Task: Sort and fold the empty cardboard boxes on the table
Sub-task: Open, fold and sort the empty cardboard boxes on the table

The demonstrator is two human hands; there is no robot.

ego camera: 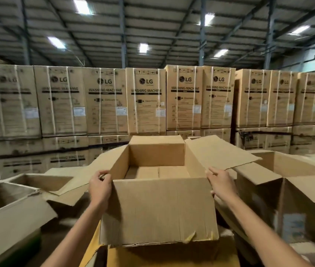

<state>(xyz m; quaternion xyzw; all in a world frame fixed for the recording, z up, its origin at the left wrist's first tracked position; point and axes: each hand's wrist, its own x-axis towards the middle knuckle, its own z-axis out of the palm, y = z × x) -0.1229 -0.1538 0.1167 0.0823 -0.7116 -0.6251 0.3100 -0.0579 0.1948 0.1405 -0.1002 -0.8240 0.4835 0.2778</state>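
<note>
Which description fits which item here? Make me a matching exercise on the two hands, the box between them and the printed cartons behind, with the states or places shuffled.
Items:
1. left hand
2. right hand
3. middle box
4. washing machine cartons

States or places:
A. stacked in rows at the back
B. fingers curled over the box's left edge
C. top flaps open, nothing inside
D. fingers straight along the box's right side

Pairs: 1-B, 2-D, 3-C, 4-A
</note>
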